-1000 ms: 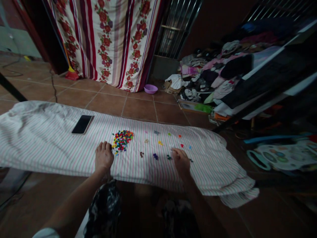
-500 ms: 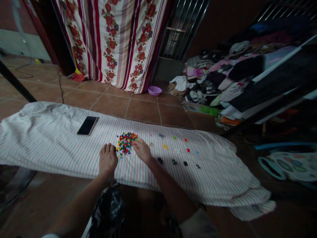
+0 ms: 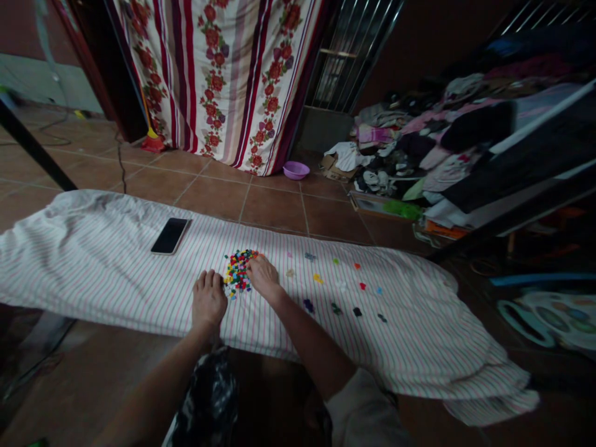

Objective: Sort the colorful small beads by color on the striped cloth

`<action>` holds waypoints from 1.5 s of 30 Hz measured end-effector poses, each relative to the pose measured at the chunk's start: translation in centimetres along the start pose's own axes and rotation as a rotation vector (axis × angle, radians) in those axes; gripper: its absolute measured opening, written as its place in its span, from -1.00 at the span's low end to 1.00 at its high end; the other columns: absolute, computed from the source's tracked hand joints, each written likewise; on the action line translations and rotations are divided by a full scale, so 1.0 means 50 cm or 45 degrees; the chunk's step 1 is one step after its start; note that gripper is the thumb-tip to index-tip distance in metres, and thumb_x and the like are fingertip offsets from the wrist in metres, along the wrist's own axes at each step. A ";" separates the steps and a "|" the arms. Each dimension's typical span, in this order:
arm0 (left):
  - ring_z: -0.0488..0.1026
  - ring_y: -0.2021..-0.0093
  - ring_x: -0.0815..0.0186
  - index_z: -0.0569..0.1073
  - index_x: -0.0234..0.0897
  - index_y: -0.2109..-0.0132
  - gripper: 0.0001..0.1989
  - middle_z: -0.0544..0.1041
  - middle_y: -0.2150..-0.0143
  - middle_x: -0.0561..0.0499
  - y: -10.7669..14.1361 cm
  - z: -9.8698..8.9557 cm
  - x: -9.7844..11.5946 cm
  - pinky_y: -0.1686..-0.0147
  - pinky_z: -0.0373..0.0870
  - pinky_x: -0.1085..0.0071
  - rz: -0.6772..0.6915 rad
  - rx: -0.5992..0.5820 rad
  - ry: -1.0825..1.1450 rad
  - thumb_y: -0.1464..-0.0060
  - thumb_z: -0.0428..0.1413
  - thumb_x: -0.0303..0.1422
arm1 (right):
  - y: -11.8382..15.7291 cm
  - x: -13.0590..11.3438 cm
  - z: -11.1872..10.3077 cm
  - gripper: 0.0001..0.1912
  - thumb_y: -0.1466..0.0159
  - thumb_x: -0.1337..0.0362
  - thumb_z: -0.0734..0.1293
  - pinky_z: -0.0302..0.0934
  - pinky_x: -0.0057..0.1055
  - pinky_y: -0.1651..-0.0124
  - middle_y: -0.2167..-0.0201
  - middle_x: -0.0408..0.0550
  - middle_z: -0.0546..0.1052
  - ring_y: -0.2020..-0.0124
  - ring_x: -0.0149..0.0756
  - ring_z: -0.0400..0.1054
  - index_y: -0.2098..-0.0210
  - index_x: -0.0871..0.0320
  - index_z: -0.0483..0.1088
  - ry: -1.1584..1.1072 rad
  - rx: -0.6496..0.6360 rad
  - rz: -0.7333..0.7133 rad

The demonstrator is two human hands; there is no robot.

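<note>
A heap of small, many-coloured plastic pieces (image 3: 238,270) lies on the striped cloth (image 3: 125,273). My left hand (image 3: 209,298) rests palm down at the heap's left edge, fingers laid out on the cloth. Over the heap's right side is my right hand (image 3: 264,273), its fingertips pinched together among the pieces; whatever is between them is hidden. To the right, pieces are sorted by colour in small groups, among them yellow pieces (image 3: 318,278), red pieces (image 3: 362,286), dark blue pieces (image 3: 308,305) and black pieces (image 3: 357,311).
A phone (image 3: 171,236) lies on the cloth left of the heap. Beyond the covered surface are a tiled floor, a purple basin (image 3: 296,170), a floral curtain (image 3: 242,81) and a broom (image 3: 153,141). A large pile of clothes (image 3: 419,136) is at the back right.
My right hand has moved slightly further over the heap, its fingers lower among the pieces. My left hand stays beside the heap. The whole view has shifted a little.
</note>
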State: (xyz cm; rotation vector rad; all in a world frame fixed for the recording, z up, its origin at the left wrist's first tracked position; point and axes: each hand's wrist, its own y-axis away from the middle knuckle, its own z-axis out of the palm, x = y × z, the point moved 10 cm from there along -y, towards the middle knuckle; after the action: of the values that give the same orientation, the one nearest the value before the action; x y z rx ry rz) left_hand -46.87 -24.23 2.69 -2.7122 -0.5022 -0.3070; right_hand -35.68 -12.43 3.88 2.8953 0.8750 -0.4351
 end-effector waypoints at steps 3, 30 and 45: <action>0.26 -0.26 -0.03 0.46 -0.33 -0.02 -0.66 0.45 -0.18 -0.26 0.000 -0.002 0.000 -0.17 0.24 0.01 -0.003 0.014 0.012 -0.20 -0.11 -0.47 | 0.000 0.004 -0.001 -0.76 -0.30 0.38 0.27 0.23 -0.27 0.00 0.06 0.19 0.50 -0.01 -0.10 0.34 0.09 0.20 0.50 -0.024 -0.012 0.059; 0.25 -0.25 -0.02 0.45 -0.33 0.01 -0.69 0.45 -0.15 -0.24 0.001 -0.004 0.002 -0.17 0.22 0.06 0.011 0.017 -0.019 -0.20 -0.10 -0.47 | 0.049 0.043 0.037 -0.56 0.04 0.00 0.52 0.19 -0.47 0.39 0.35 -0.09 0.59 0.42 -0.40 0.40 0.24 0.11 0.53 -1.954 0.047 0.315; 0.27 -0.21 -0.02 0.45 -0.31 0.05 -0.72 0.45 -0.12 -0.24 0.000 -0.015 0.008 -0.11 0.25 0.06 0.035 -0.010 -0.029 -0.18 -0.08 -0.47 | 0.104 0.100 0.003 -0.74 -0.04 0.10 0.44 0.25 -0.39 0.28 0.33 -0.11 0.60 0.31 -0.27 0.42 0.30 0.07 0.57 -1.688 0.282 0.289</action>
State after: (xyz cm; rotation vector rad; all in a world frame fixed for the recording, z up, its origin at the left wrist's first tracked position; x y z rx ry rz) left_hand -46.59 -24.41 3.47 -2.7308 -0.4710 -0.2716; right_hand -28.88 -14.15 2.26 1.9865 0.2381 -2.0825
